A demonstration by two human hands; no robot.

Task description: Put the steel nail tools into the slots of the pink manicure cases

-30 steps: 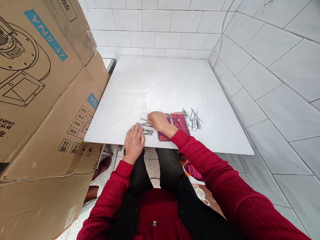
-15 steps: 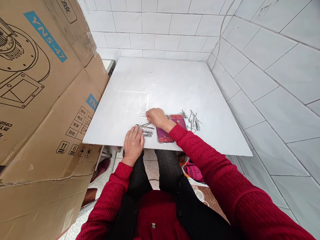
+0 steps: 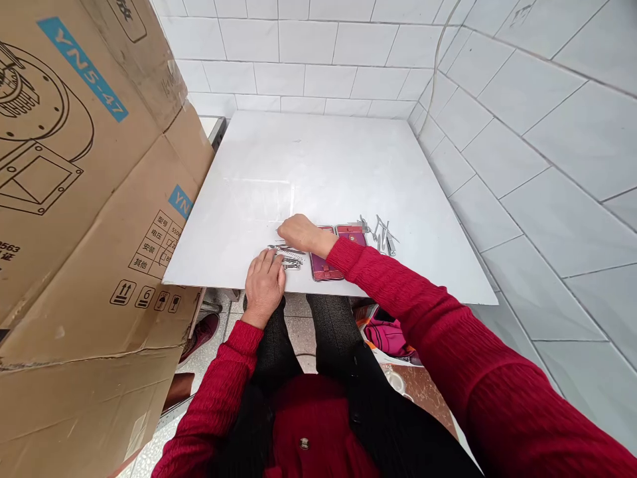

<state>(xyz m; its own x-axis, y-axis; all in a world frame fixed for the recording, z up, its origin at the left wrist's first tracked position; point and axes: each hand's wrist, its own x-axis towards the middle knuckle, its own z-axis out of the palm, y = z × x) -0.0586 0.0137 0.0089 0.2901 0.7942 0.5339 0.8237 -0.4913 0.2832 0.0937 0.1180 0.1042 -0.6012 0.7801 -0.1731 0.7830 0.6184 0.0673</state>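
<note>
My left hand (image 3: 263, 282) lies on the near edge of the white board with its fingers stretched out flat. Its fingertips are beside a group of small metal grooming tools (image 3: 292, 263), nail clippers seemingly among them. Just behind that group, my right hand (image 3: 302, 234) is low over the board, its fingers curled in. Whatever those fingers pinch is hidden from me. Under my right wrist is an open red and purple manicure case (image 3: 326, 269), partly covered by the sleeve. More metal tools (image 3: 382, 236) lie to the right of the case.
The white board (image 3: 343, 166) reaches back to a tiled wall (image 3: 306, 43), with another tiled wall on the right. A large cardboard box (image 3: 99, 219) rises at the left side. Below the board on the right is a pink bag-like item (image 3: 388, 337).
My right hand has shifted slightly left over the tools, its fingers still curled. The left hand rests in the same spot. The whole view has shifted a little.
</note>
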